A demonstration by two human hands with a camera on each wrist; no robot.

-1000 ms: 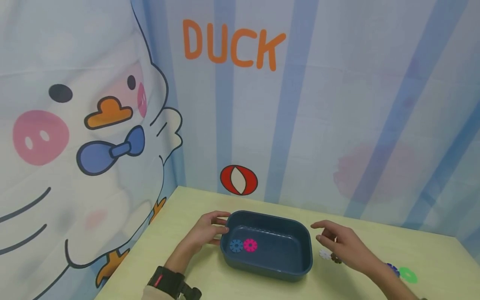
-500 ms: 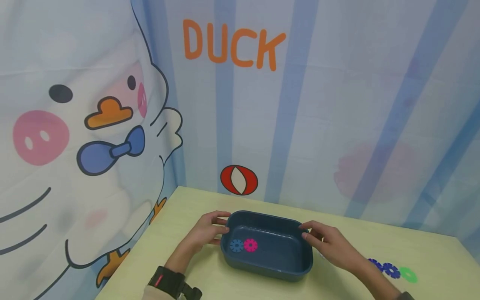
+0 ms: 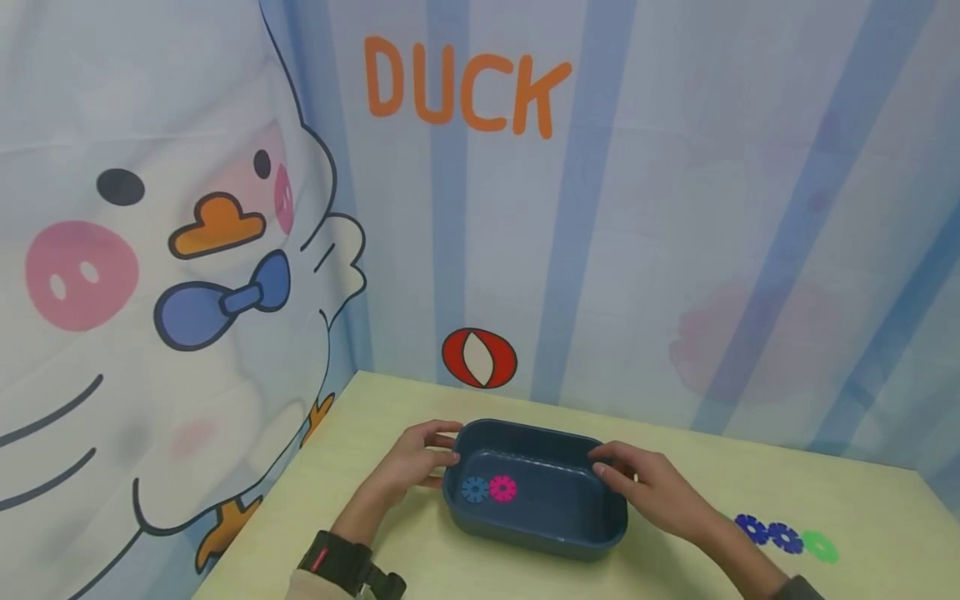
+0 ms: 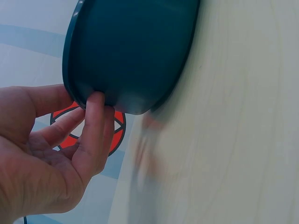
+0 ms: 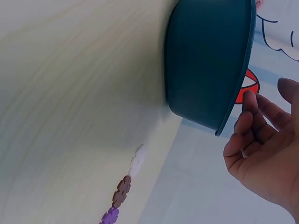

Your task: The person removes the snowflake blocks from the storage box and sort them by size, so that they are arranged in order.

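Observation:
A dark blue plastic basin (image 3: 540,533) stands on the table, with a blue snowflake disc (image 3: 475,489) and a pink snowflake disc (image 3: 502,488) lying side by side inside at left. My left hand (image 3: 412,457) holds the basin's left end, thumb at the rim; in the left wrist view its fingertips (image 4: 95,100) touch the outer wall. Over the right rim hovers my right hand (image 3: 652,487), fingers loosely bent and nothing visible in them. The right wrist view shows that hand (image 5: 268,135) apart from the basin (image 5: 205,60).
Right of the basin lie purple-blue discs (image 3: 785,537) and a green disc (image 3: 821,547). The right wrist view shows a white disc (image 5: 137,161) and a brown disc (image 5: 122,191) in that row; my right arm hides them in the head view. A printed curtain (image 3: 637,250) stands behind the table.
My right hand has moved left from beside the basin to above its right rim. My left hand stays at the basin's left end, and the two discs inside have not moved.

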